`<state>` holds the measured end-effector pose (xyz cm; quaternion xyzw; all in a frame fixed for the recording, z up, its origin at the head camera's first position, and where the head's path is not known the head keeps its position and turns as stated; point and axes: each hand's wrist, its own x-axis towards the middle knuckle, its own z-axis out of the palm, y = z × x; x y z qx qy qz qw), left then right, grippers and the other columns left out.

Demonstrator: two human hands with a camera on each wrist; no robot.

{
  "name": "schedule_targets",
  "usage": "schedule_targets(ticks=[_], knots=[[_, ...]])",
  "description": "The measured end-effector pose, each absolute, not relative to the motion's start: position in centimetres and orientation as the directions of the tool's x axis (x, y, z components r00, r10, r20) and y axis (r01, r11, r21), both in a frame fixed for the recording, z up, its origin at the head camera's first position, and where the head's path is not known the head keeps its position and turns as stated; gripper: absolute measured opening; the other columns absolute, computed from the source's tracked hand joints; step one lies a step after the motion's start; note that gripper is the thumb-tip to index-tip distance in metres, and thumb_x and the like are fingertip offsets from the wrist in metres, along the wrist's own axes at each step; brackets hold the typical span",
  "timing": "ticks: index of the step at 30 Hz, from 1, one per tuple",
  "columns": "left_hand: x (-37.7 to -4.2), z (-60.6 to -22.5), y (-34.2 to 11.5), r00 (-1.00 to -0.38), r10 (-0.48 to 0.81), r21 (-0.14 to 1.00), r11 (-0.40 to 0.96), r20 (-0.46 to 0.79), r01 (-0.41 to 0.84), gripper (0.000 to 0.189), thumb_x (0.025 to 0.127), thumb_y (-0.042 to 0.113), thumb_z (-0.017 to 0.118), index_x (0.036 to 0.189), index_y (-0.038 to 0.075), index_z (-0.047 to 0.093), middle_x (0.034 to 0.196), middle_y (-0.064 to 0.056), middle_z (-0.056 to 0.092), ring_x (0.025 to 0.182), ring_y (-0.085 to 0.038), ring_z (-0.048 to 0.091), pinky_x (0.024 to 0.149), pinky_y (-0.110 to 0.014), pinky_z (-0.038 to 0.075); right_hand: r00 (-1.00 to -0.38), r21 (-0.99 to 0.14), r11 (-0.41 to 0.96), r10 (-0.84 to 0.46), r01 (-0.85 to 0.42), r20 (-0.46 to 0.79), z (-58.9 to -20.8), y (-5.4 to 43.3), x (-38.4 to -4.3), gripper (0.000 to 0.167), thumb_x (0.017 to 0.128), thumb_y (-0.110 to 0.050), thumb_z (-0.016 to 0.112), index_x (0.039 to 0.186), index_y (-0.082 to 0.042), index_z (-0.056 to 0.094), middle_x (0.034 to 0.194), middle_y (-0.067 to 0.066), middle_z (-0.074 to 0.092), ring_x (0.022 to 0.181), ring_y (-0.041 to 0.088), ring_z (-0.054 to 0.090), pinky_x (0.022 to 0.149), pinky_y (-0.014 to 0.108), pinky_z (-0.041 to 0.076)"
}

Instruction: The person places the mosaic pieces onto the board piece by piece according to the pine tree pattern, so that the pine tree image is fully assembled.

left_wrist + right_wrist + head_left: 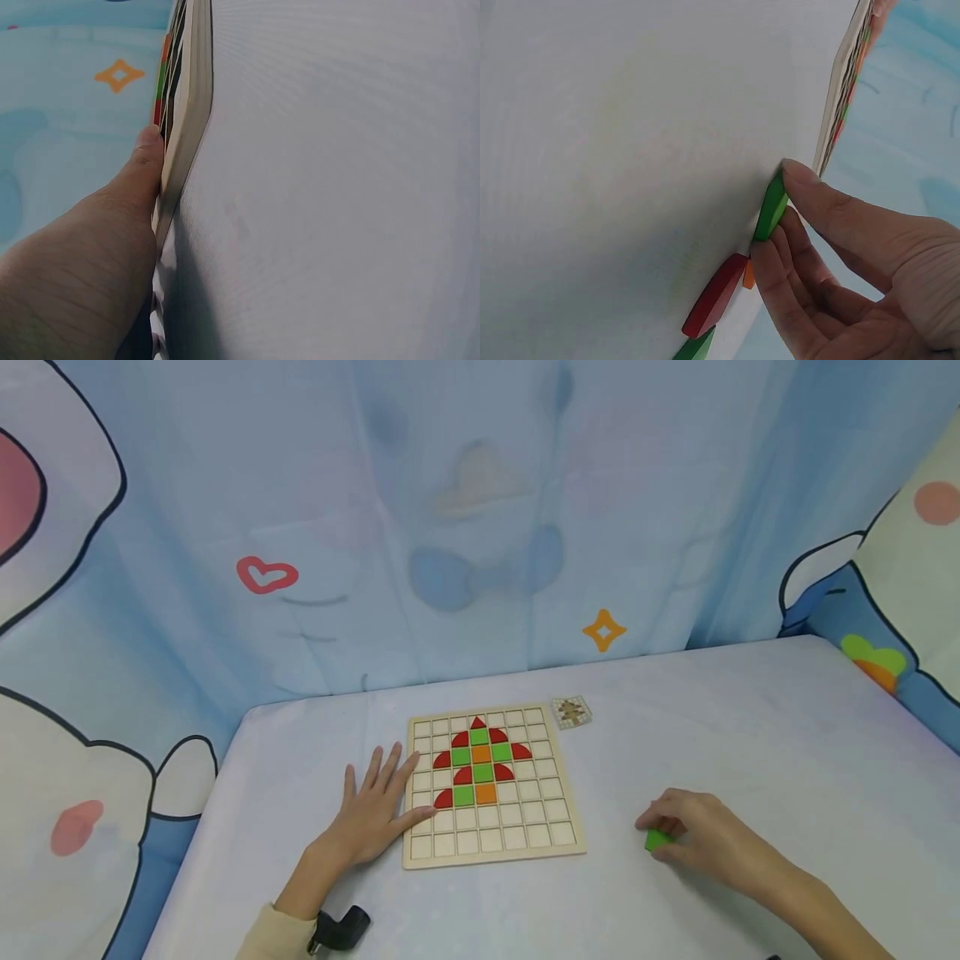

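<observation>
A wooden grid board [495, 860] lies on the white-covered table, seen in the head view. On it, several green and orange squares, red rounded pieces and a red triangle [477, 723] form a tree-like pattern. My left hand [371, 814] rests at the board's left edge, fingers spread and straight, its thumb over the rim; the thumb also shows against the board in the left wrist view. Right of the board, my right hand [712, 839] pinches a green square block [772, 206] between thumb and fingers, close to the tabletop.
A small pattern card [572, 712] lies by the board's upper right corner. Near the right fingers, the right wrist view shows a red piece [716, 296], another green piece [695, 346] and an orange piece [748, 274]. A blue printed curtain [480, 527] hangs behind the table.
</observation>
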<state>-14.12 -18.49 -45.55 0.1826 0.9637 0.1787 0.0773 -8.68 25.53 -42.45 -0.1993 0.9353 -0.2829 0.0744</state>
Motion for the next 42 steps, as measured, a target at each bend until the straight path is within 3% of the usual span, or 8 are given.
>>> schedule_targets(ticks=[7,15,23,28,33,42], knots=[[-14.0,-45.4,-18.6,-0.920,0.382,0.376,0.867,-0.083,0.326,0.085,0.102,0.058,0.057,0.168,0.015,0.024,0.174,-0.017,0.012,0.160,-0.042,0.001,0.119,-0.076,-0.004,-0.924,-0.595,0.758,-0.376,-0.265,-0.068,-42.2,25.9,-8.9,0.028,0.069,0.004,0.093,0.091,-0.007,0.079,0.091,-0.006,0.070,0.077,0.006,0.062,0.066,0.023,0.058],[-13.9,-45.5,-18.5,-0.919,0.393,0.402,0.846,-0.023,0.351,0.087,0.100,0.058,0.060,0.166,0.012,0.029,0.173,-0.021,0.017,0.159,-0.046,0.006,0.117,-0.077,-0.004,-0.924,-0.626,0.730,-0.381,-0.276,-0.038,-42.3,26.3,-8.8,0.027,0.069,0.002,0.094,0.087,-0.010,0.078,0.084,-0.009,0.067,0.074,0.001,0.059,0.064,0.023,0.056],[-13.9,-45.6,-18.5,-0.921,0.389,0.409,0.845,-0.029,0.344,0.088,0.100,0.059,0.060,0.167,0.012,0.028,0.173,-0.021,0.016,0.160,-0.045,0.004,0.118,-0.076,-0.005,-0.917,-0.666,0.690,-0.398,-0.282,-0.024,-41.5,25.0,-9.9,0.021,0.075,0.001,0.091,0.089,-0.010,0.079,0.082,-0.009,0.071,0.071,0.001,0.057,0.064,0.024,0.054],[-13.9,-46.1,-18.8,-0.919,0.394,0.409,0.837,0.008,0.363,0.088,0.100,0.064,0.056,0.166,0.013,0.029,0.173,-0.021,0.018,0.159,-0.046,0.006,0.117,-0.077,-0.004,-0.915,-0.722,0.636,-0.404,-0.274,-0.008,-40.5,22.6,-11.8,0.021,0.076,0.002,0.090,0.093,-0.005,0.079,0.080,-0.007,0.071,0.072,0.005,0.060,0.065,0.024,0.055],[-13.9,-46.1,-18.9,-0.918,0.396,0.418,0.832,0.013,0.365,0.088,0.099,0.063,0.058,0.166,0.012,0.030,0.172,-0.022,0.018,0.159,-0.047,0.007,0.117,-0.078,-0.004,-0.889,-0.769,0.562,-0.458,-0.304,0.016,-39.9,19.0,-14.3,0.017,0.078,0.001,0.090,0.088,-0.006,0.079,0.082,-0.005,0.072,0.072,0.009,0.062,0.066,0.023,0.055],[-14.1,-45.7,-18.7,-0.920,0.382,0.374,0.868,-0.085,0.326,0.086,0.102,0.059,0.057,0.169,0.016,0.023,0.175,-0.017,0.011,0.161,-0.042,0.000,0.119,-0.075,-0.005,-0.820,-0.755,0.495,-0.564,-0.431,0.099,-40.8,13.6,-17.1,0.009,0.083,0.003,0.085,0.089,-0.002,0.082,0.084,-0.001,0.075,0.074,0.007,0.062,0.068,0.023,0.056]])
